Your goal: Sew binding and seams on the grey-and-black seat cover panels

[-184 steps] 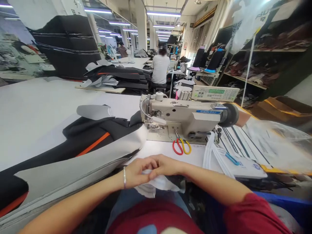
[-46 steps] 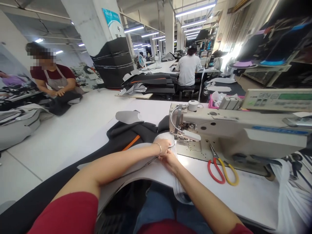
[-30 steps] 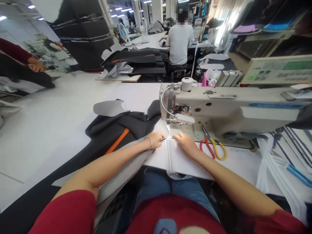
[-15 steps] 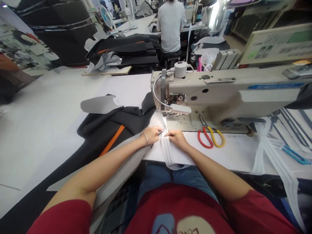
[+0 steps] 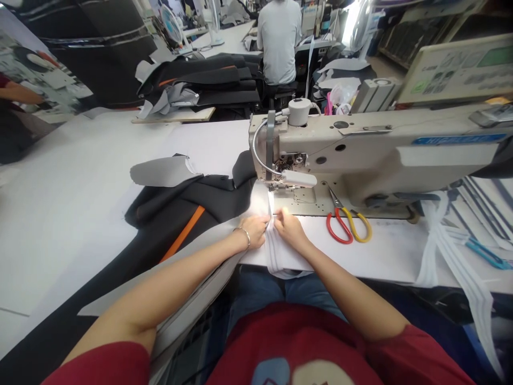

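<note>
Both hands met just before the sewing machine [image 5: 360, 155]: the left hand [image 5: 256, 231] pinned the grey panel [image 5: 192, 251] flat, the right hand [image 5: 289, 229] pinched the white strip [image 5: 280, 254], lining edges toward the needle.

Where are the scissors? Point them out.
In the head view, the scissors lie on the table right of the right hand, in front of the sewing machine.

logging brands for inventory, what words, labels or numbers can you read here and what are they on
Blue label on the sewing machine: white lettering, too blurred to read.
Control panel: button markings and green display, too small to read.
Print on the red shirt: cut off at the frame edge, unreadable.
No other text can be read.
</note>
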The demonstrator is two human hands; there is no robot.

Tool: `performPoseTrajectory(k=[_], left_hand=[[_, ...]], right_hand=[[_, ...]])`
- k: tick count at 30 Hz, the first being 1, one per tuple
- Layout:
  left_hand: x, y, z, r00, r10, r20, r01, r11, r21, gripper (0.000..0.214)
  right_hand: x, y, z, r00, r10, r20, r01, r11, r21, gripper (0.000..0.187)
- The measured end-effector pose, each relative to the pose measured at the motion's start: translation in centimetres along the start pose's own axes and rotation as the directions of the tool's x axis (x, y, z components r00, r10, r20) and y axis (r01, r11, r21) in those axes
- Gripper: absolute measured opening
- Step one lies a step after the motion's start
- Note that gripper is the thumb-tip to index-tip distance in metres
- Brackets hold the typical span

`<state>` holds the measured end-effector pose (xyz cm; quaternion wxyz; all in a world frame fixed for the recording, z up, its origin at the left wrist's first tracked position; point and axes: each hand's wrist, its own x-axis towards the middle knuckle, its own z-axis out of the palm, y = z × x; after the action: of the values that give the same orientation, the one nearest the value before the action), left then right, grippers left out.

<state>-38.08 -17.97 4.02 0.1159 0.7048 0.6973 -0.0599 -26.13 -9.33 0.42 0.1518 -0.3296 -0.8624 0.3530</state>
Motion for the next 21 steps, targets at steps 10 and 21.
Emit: performPoseTrajectory(k=[10,21], left_hand=[[-0.9,0.6,4.1,0.903,-0.191,-0.385,0.129,0.975,-0.181,0.016],[0.4,0.6,4.6,0.841,-0.199,-0.503,0.128,0.976,-0.174,0.016]], right_hand=[[0.0,-0.8,2.9,0.994,-0.052,-0.099,0.024,0.962,-0.273,0.019],[0.7,-0.7,1.3,0.963,-0.16,0.215,0.23,0.905,-0.357,0.022]])
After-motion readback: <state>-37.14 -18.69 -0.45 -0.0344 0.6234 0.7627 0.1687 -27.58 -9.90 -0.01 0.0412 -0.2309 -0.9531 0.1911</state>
